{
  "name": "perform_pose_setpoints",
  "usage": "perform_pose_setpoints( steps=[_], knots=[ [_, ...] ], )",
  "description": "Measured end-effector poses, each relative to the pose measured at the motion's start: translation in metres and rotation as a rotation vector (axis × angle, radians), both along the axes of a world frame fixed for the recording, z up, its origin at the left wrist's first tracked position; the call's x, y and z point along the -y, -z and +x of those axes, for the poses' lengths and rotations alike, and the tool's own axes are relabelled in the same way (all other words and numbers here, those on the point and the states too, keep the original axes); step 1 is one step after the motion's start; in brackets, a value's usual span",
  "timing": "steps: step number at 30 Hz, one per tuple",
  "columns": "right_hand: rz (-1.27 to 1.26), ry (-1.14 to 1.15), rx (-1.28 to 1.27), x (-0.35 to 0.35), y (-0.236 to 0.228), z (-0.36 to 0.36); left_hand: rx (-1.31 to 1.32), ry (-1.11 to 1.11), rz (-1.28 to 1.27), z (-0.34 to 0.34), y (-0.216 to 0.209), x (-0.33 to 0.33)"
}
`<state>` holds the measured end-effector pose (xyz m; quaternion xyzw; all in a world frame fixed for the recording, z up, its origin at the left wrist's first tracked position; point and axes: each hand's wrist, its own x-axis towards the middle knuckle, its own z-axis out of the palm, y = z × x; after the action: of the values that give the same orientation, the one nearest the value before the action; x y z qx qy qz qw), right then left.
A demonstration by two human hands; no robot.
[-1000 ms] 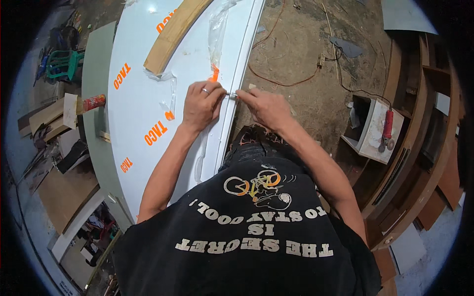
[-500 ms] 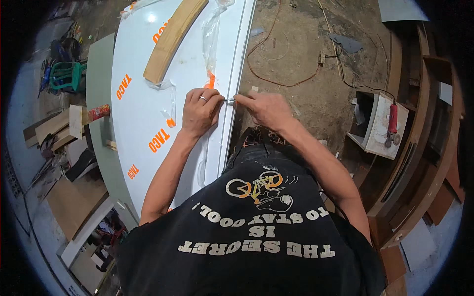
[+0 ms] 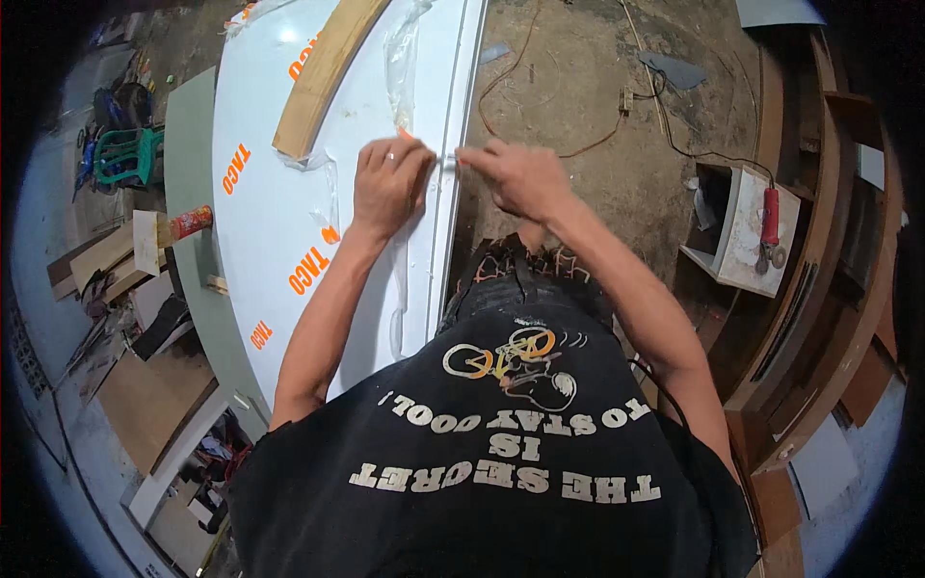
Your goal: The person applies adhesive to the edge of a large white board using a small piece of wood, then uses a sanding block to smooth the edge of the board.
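Between my two hands is a small silvery metal fitting (image 3: 447, 162), short and cylinder-like, over the right edge of a white board (image 3: 371, 279). My left hand (image 3: 392, 183) is closed, its thumb and fingertips pinching the fitting's left end. A ring shows on one finger. From the other side, my right hand (image 3: 520, 178) is closed with its fingertips at the fitting's right end. The fitting's exact kind is too small to make out. Strips of loose clear film (image 3: 401, 72) lie on the board beside my left hand.
A curved wooden piece (image 3: 323, 82) rests on the board's far part. An orange-brown cord (image 3: 484, 101) crosses the floor. On the right, a red angle grinder (image 3: 771, 217) lies on a white box (image 3: 747, 252) beside a brown wooden frame (image 3: 819, 328). A red can (image 3: 191, 222) stands at left.
Both hands have moved a little farther from my body along the board's edge, with the metal fitting still between them. My view has shifted slightly.
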<state>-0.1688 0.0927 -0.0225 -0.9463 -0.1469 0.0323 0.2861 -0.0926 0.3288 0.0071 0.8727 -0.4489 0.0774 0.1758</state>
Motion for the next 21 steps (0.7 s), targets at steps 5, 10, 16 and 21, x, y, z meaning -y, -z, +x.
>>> perform_pose_setpoints(
  steps=[5, 10, 16, 21],
  knots=[
    [0.033, 0.052, 0.009, -0.018, 0.007, -0.027, -0.005, 0.026, 0.013, -0.011, -0.005, -0.004],
    [0.026, 0.029, -0.067, -0.018, -0.002, -0.039, -0.017, 0.091, 0.028, -0.022, -0.003, -0.012],
    [0.02, 0.115, 0.038, -0.007, 0.0, -0.002, 0.026, 0.028, 0.001, 0.018, 0.003, 0.005],
    [-0.004, 0.072, 0.01, -0.021, 0.001, -0.024, 0.022, 0.062, 0.002, 0.0, 0.0, -0.005]
  ],
)
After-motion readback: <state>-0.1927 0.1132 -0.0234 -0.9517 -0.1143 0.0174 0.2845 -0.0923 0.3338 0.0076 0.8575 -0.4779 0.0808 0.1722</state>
